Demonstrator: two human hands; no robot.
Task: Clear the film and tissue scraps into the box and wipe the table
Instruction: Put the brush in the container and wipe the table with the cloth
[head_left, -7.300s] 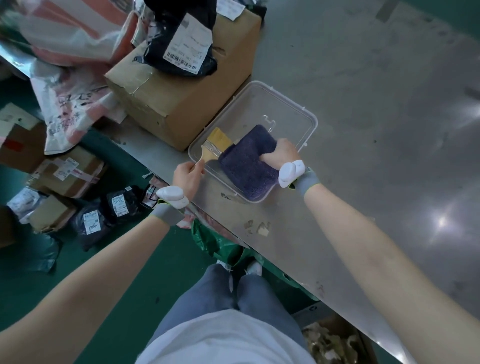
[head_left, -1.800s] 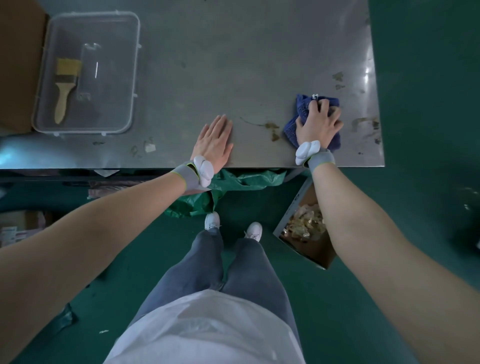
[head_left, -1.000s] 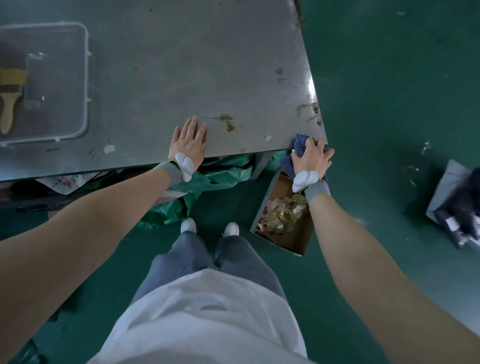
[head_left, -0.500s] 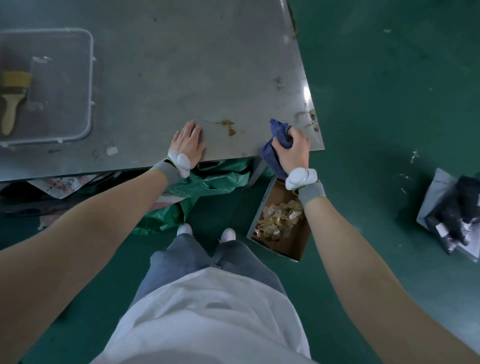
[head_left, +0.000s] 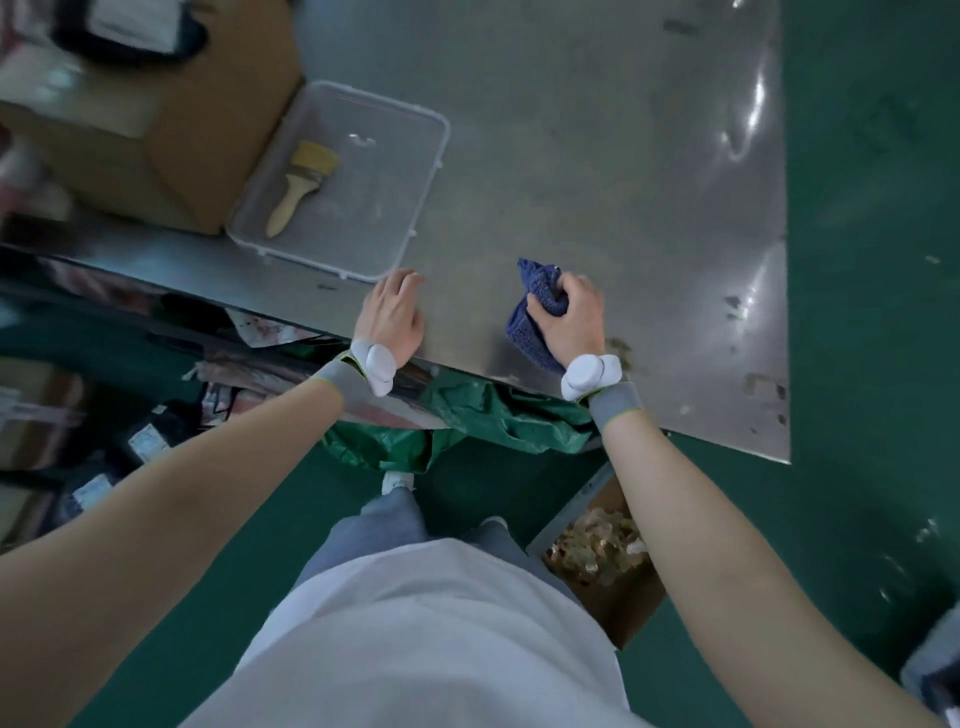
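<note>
Head view looks down on a grey metal counter (head_left: 597, 156) and on two bare forearms that reach over its near edge. Right hand (head_left: 569, 319) is clenched as a grip around a bunched dark blue cloth (head_left: 530, 325); part of the cloth comes out above the fingers and part hangs below the palm, and it touches the counter surface. Left hand (head_left: 392, 317) lies flat on the counter with fingers spread and loose, so this grip is released and holds nothing. It is beside the right grip, apart from the cloth, and its wrist is over the counter edge.

Just beyond the left grip stands a clear plastic tray (head_left: 426, 171), and inside it lies a paint brush (head_left: 298, 184) with a pale wooden handle, on the side of the tray that is farther from the right grip. A brown cardboard carton (head_left: 197, 130) touches the far side of this tray. Some small dark marks (head_left: 735, 306) are on the counter to the outer side of the right grip, near the counter's end.

Below the right forearm, on the green floor (head_left: 872, 260), sits an open cardboard box (head_left: 631, 613) that contains crumpled pale scraps (head_left: 592, 545); the arm hides part of it. Green sheeting (head_left: 493, 415) hangs under the counter edge, below and between the two grips.
</note>
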